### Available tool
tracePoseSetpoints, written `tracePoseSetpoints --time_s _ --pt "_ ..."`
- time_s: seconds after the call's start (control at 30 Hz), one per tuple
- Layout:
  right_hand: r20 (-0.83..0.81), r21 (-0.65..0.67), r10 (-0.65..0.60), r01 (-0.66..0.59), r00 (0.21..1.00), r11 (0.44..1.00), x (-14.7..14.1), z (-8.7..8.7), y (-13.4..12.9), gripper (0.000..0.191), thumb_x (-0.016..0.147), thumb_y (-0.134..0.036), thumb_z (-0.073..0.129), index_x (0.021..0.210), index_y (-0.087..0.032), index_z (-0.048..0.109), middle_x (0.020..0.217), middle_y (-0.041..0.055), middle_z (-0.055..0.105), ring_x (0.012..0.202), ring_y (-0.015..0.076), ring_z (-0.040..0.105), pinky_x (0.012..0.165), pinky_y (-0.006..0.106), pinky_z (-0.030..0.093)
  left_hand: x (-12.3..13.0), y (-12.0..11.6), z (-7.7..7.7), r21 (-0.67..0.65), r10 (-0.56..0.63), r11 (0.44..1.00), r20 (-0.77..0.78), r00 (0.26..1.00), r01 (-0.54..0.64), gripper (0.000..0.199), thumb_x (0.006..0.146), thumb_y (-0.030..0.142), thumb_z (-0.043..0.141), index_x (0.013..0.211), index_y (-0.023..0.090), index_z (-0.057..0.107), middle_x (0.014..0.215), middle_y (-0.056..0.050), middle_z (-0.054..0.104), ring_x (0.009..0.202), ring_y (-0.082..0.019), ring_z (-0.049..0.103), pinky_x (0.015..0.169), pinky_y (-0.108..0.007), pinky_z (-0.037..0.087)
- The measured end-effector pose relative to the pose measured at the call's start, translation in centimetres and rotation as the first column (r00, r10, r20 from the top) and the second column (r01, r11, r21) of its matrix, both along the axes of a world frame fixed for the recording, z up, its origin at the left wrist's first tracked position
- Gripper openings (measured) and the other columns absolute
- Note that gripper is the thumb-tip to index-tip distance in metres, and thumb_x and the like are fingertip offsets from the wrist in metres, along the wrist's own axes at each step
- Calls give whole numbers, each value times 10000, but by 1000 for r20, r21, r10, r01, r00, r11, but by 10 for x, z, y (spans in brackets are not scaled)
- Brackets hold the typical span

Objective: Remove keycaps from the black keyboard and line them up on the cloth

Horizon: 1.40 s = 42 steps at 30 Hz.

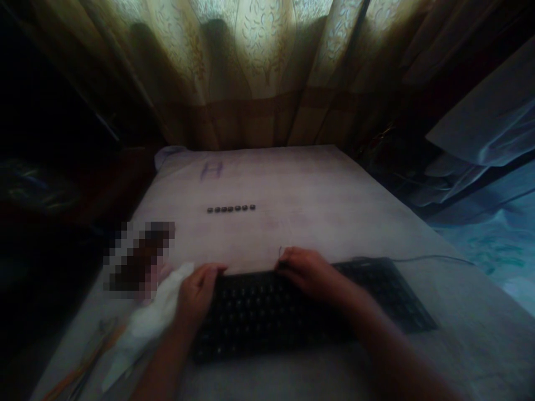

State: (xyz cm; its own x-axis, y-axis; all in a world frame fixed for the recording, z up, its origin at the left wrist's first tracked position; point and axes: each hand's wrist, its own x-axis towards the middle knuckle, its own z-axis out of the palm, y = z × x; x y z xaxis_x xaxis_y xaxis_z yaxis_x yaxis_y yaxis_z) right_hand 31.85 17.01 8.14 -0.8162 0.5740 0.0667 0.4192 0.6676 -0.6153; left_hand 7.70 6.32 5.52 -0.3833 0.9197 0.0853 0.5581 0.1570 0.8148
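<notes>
A black keyboard (251, 317) lies on the cloth-covered table, slightly blurred. At its upper left corner, my left hand (199, 287) grips the edge, with the thumb along the rim. My right hand (307, 272) is over the top row of keys, its fingers pinched together. A thin dark tip sticks up by those fingertips, but what they hold is too small and blurred to name. Beyond the keyboard, several small dark keycaps (230, 209) stand in a straight row.
Left of the keyboard lie a crumpled white cloth (154, 312), a pixelated object (140, 259) and thin orange and dark items (90, 359). A cable (434, 258) runs off to the right. Patterned curtains (251, 72) hang behind the table (309, 189).
</notes>
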Motion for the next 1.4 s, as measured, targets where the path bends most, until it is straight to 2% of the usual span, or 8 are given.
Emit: tracePoseSetpoints --time_s 0.2,0.37,0.57,0.73,1.03,1.1,1.2,1.4 --pt "74 112 -19 11 997 994 0 1 -2 117 869 -183 531 879 -150 643 862 67 632 803 175 575 747 297 457 0 1 1 11 -5 1000 4 1000 5 372 838 426 419 792 187 700 778 -40 723 767 -202 662 752 -313 523" --pt "183 205 -72 34 981 978 -2 -4 -4 147 885 -249 517 851 -161 630 806 60 654 735 178 589 675 291 440 -2 2 -3 8 -15 1000 6 1000 15 386 839 432 412 797 180 701 793 -49 725 787 -210 661 785 -331 513" --pt "92 125 -140 128 986 984 -1 -18 -2 164 893 -238 480 782 -175 582 721 35 645 634 151 574 601 256 412 -2 1 -5 18 -14 1000 2 1000 14 400 844 430 400 787 178 705 800 -52 728 803 -212 664 798 -336 511" --pt "-11 46 -132 132 991 990 1 -20 -3 185 901 -217 442 763 -180 559 714 30 634 632 146 564 600 252 408 -2 2 -5 31 -15 999 6 1000 15 377 842 416 414 778 184 704 798 -47 727 798 -209 665 786 -331 517" --pt "-86 25 -121 124 989 992 2 -24 -4 235 904 -238 414 716 -179 543 676 35 609 616 153 547 584 264 396 0 2 -4 51 -20 999 14 1000 19 360 841 396 421 765 182 700 784 -50 727 782 -205 667 776 -327 524" --pt "-146 -21 -140 138 979 990 3 -24 -5 237 901 -254 415 721 -179 549 684 36 614 628 156 554 594 267 406 0 2 -4 52 -18 998 12 1000 17 363 840 393 418 764 179 701 786 -53 727 783 -205 668 782 -328 523" --pt "-262 -162 -223 185 939 969 4 -21 -5 229 904 -283 408 767 -183 561 658 16 602 607 145 552 588 260 419 -1 1 -5 50 -19 999 4 1000 19 371 842 395 413 770 177 705 792 -54 728 789 -206 669 786 -327 522" --pt "-314 -421 -394 245 864 873 5 -19 -1 257 896 -374 406 814 -183 558 591 -3 558 548 128 518 527 247 404 -2 1 -9 44 -20 999 -36 999 21 371 848 406 414 781 189 708 793 -42 731 785 -201 672 777 -325 527"
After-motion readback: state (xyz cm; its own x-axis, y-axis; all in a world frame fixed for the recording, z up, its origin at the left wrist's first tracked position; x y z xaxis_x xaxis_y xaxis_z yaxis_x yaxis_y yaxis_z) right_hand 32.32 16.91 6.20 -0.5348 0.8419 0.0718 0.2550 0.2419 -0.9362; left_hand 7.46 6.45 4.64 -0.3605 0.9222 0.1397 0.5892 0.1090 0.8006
